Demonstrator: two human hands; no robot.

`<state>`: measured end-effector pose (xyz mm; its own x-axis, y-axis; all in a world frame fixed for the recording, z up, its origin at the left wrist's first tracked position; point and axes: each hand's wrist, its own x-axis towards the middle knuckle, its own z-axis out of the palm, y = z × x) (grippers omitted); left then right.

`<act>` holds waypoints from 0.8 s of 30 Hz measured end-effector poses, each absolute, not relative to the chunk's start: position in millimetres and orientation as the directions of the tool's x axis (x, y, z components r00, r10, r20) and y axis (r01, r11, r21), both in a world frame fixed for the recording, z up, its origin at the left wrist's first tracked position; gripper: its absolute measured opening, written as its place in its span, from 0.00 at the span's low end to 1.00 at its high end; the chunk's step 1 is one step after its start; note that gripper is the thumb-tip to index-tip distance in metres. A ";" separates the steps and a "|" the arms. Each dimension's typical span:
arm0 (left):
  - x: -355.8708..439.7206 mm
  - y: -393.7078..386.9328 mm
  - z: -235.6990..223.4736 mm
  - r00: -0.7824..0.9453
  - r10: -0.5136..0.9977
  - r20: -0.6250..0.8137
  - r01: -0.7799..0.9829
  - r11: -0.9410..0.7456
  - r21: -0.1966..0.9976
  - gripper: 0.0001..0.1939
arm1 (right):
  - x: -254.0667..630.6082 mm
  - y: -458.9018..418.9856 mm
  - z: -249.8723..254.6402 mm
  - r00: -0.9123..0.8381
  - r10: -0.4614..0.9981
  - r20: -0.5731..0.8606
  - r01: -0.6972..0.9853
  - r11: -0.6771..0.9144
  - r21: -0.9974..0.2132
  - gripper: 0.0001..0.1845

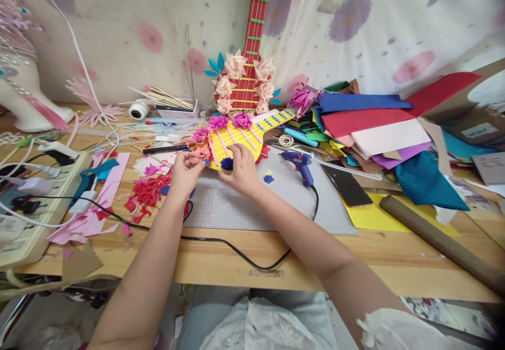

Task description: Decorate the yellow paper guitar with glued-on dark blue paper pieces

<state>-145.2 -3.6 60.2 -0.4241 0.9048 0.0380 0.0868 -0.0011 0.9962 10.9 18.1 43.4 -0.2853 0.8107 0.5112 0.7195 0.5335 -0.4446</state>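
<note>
A yellow toy guitar [245, 138] with pink strings lies on the grey cutting mat [330, 208], its neck pointing right and back. Magenta paper flowers [219, 122] line its far edge. My left hand [186, 173] is closed, with fingertips pinched at a salmon-pink paper flower [200, 153] on the guitar's left side. Over the lower body, my right hand [242, 170] has its thumb and fingers around a dark blue paper flower [226, 163]. Part of the guitar body is hidden beneath this hand.
A blue glue gun [300, 165] lies right of the guitar, its black cord [244, 255] looping along the table front. Behind stands a red flowered guitar [246, 84]. Red scraps [149, 195] and a power strip [59, 197] are left; felt sheets [366, 121] and a phone [347, 184] lie right.
</note>
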 end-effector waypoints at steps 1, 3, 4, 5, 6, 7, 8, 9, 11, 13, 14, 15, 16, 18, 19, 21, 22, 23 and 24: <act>-148.4 -2.4 58.4 -0.432 0.901 0.040 0.097 0.002 0.995 0.15 | 3.4 20.9 40.8 -0.280 0.811 0.514 0.728 0.528 -0.436 0.32; -153.1 -0.3 56.0 -0.436 0.899 0.043 0.118 0.010 0.993 0.15 | -5.3 25.7 36.7 -0.262 0.815 0.517 0.738 0.514 -0.436 0.32; -154.5 0.4 55.2 -0.432 0.901 0.040 0.124 0.015 0.992 0.15 | -7.3 27.8 35.2 -0.250 0.818 0.519 0.739 0.507 -0.443 0.31; -155.0 1.0 54.4 -0.425 0.905 0.037 0.129 0.020 0.991 0.15 | -8.4 29.6 34.2 -0.234 0.821 0.521 0.739 0.498 -0.453 0.31; -154.8 1.3 53.5 -0.416 0.909 0.036 0.135 0.023 0.991 0.15 | -8.8 31.0 33.6 -0.215 0.824 0.524 0.737 0.489 -0.466 0.31; -153.9 1.6 52.2 -0.405 0.913 0.040 0.144 0.021 0.989 0.15 | -8.6 32.2 33.3 -0.198 0.827 0.526 0.733 0.481 -0.480 0.30; -152.4 1.8 50.5 -0.392 0.919 0.047 0.159 0.017 0.987 0.15 | -8.0 33.1 33.3 -0.181 0.830 0.527 0.728 0.474 -0.496 0.30; -150.4 2.1 48.7 -0.381 0.923 0.057 0.179 0.014 0.984 0.16 | -7.0 33.8 33.5 -0.165 0.834 0.526 0.722 0.466 -0.512 0.30; -145.2 2.7 45.0 -0.359 0.930 0.078 0.234 0.008 0.972 0.16 | -4.2 34.9 33.8 -0.133 0.844 0.520 0.708 0.448 -0.546 0.29; -139.4 3.8 43.0 -0.333 0.939 0.085 0.295 0.019 0.955 0.16 | -0.3 36.0 33.7 -0.099 0.853 0.512 0.699 0.426 -0.574 0.29; -136.5 4.6 43.0 -0.317 0.945 0.080 0.324 0.029 0.946 0.17 | 1.9 36.7 33.3 -0.085 0.858 0.506 0.697 0.414 -0.585 0.28; -133.7 5.5 43.9 -0.302 0.950 0.073 0.352 0.040 0.935 0.17 | 4.1 37.5 32.6 -0.077 0.863 0.500 0.697 0.405 -0.592 0.28; -131.1 6.4 45.4 -0.288 0.955 0.065 0.380 0.051 0.924 0.17 | 6.3 38.5 31.8 -0.074 0.867 0.493 0.698 0.398 -0.595 0.28; -126.6 8.6 49.5 -0.265 0.963 0.051 0.432 0.071 0.899 0.17 | 10.0 40.6 29.7 -0.080 0.874 0.479 0.700 0.391 -0.597 0.28; -124.8 9.8 51.6 -0.256 0.965 0.048 0.456 0.077 0.886 0.17 | 11.4 41.7 28.6 -0.087 0.876 0.474 0.699 0.393 -0.597 0.28; -121.8 12.3 54.7 -0.244 0.969 0.040 0.496 0.089 0.864 0.17 | 13.3 43.4 26.8 -0.101 0.877 0.470 0.696 0.400 -0.597 0.27; -120.7 13.6 55.5 -0.237 0.971 0.033 0.508 0.095 0.856 0.17 | 13.9 44.1 26.2 -0.105 0.877 0.469 0.695 0.403 -0.596 0.27; -119.8 14.8 55.8 -0.232 0.972 0.024 0.517 0.102 0.850 0.17 | 14.3 44.5 25.7 -0.108 0.877 0.468 0.694 0.404 -0.596 0.27; -119.1 16.0 55.6 -0.228 0.974 0.015 0.524 0.110 0.844 0.18 | 14.7 44.8 25.5 -0.110 0.877 0.468 0.694 0.404 -0.595 0.26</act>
